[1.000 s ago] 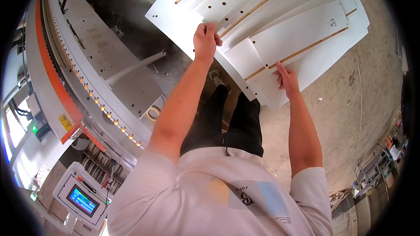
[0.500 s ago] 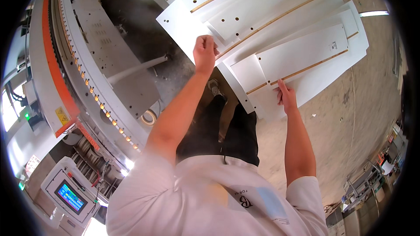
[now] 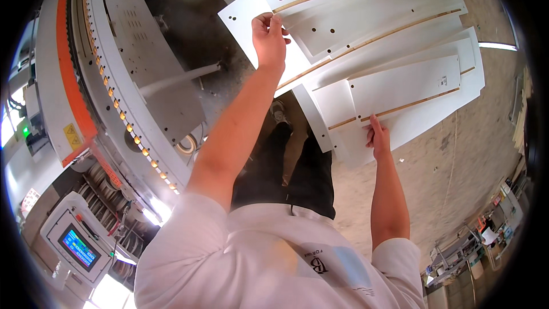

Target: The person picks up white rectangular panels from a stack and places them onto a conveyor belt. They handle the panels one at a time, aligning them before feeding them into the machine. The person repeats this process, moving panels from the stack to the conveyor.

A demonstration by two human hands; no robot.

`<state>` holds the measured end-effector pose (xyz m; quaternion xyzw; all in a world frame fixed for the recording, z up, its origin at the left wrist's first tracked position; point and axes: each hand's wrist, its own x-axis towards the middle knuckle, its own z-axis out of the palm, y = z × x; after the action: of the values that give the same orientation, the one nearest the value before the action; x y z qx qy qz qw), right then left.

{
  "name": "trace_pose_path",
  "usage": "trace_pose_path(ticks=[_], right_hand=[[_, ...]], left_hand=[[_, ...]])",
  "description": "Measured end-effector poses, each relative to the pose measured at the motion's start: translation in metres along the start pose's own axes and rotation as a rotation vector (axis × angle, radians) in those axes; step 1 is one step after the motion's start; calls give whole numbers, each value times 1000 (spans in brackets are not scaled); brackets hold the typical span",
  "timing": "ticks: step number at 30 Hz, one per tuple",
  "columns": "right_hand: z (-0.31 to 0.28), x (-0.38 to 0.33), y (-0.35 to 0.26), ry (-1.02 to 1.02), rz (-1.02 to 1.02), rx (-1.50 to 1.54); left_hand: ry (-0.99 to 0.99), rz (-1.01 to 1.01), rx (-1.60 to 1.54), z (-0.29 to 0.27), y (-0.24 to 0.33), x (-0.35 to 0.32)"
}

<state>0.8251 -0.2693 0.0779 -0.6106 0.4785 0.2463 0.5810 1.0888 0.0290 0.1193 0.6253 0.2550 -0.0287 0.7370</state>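
Observation:
Several white panels with brown unfinished edges and dark drilled holes lie stacked and fanned out ahead of me. My left hand (image 3: 270, 41) is closed, its thumb and fingertips at the near-left corner of the upper white panel (image 3: 354, 8); it seems to pinch that corner. My right hand (image 3: 378, 138) has its index finger stretched out at the brown edge of a small white panel (image 3: 406, 87), the other fingers loosely bent, gripping nothing. The small panel carries a printed label (image 3: 442, 82) and rests on a wider white panel (image 3: 466, 91).
To my left runs a long machine with an orange rail (image 3: 80, 103) and a row of rollers (image 3: 116, 103). Its control screen (image 3: 80, 247) is lit. A roll of tape (image 3: 186, 144) sits near the machine. Concrete floor (image 3: 440, 160) and a cluttered bench (image 3: 474, 246) lie to the right.
My left hand has moved farther away, from the end of the middle panel's brown edge to the upper panel's corner. My right hand stays by the small panel. The view has shifted slightly.

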Motion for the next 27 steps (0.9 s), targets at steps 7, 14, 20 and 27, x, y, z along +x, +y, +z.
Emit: trace_pose_path(ticks=[7, 14, 20, 27], right_hand=[[-1, 0, 0, 4, 10, 9], [0, 0, 0, 9, 11, 0], [0, -2, -2, 6, 6, 3], [0, -4, -5, -7, 8, -17]], left_hand=[[81, -138, -193, 8, 6, -8], [194, -186, -258, 14, 10, -10], [231, -191, -288, 16, 14, -3], [220, -192, -283, 13, 11, -9]])
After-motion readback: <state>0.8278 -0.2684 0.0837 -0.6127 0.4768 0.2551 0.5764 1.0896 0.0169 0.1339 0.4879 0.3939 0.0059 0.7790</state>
